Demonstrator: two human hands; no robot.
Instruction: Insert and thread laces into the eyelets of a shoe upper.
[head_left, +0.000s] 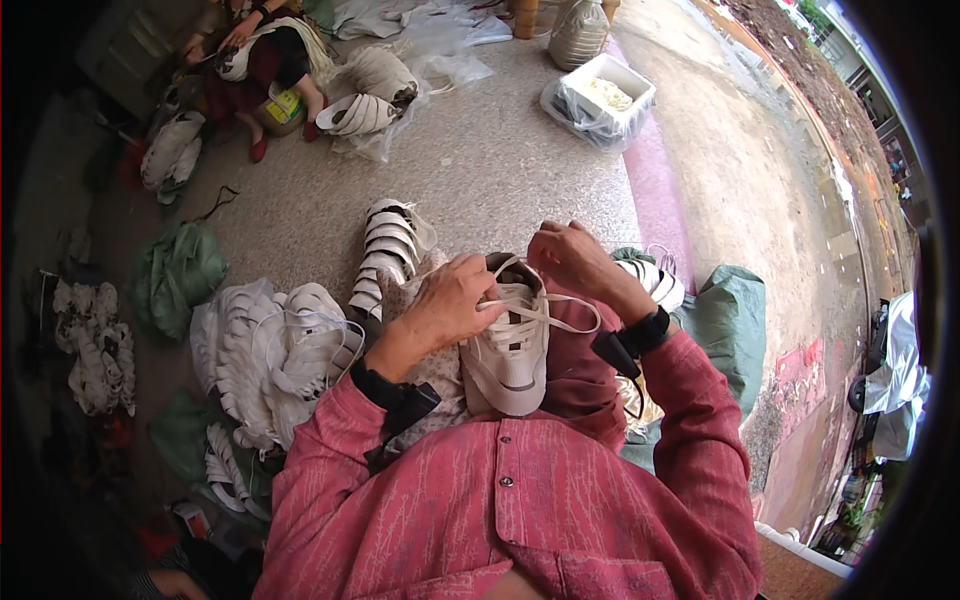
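Observation:
A beige-and-white sneaker point(505, 358) rests on my lap between my legs, its toe toward me. White shoelace point(572, 318) runs through its eyelets and loops out to the right. My left hand point(450, 305) grips the sneaker's left side near the tongue, thumb and fingers bent against the lacing. My right hand point(575, 262) is raised just beyond the shoe's right side with its fingers curled closed. What those fingers hold, if anything, is hidden.
Stacked white shoe uppers point(275, 360) lie to my left, more point(388, 245) beyond my left knee. Green sacks point(180, 275) flank me on both sides. A white tub of pale laces point(605, 92) stands farther off. Another person point(262, 60) sits at the far left, handling a shoe piece.

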